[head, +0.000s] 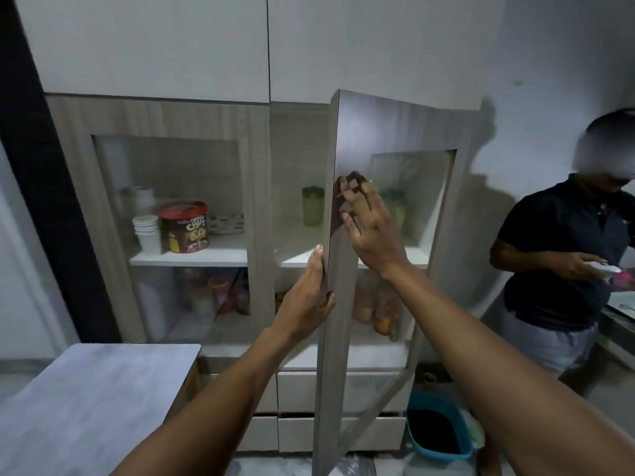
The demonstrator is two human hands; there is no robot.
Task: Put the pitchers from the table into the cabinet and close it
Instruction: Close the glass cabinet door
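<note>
Left hand [304, 305] grips the half-open cabinet door [347, 139] edge; right hand [369, 225] rests on it, fingers [345, 187] spread. Counter [92, 403] lies bare beside a blue bin [438, 427].

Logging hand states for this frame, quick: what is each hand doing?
Left hand: gripping the free edge of the open cabinet door.
Right hand: open, fingers spread against the door's face, holding nothing.

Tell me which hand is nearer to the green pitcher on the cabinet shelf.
Right. The right hand is spread on the open door's front face, level with the green pitcher and just beside it in view. The left hand holds the door's edge lower down, below shelf level.
</note>
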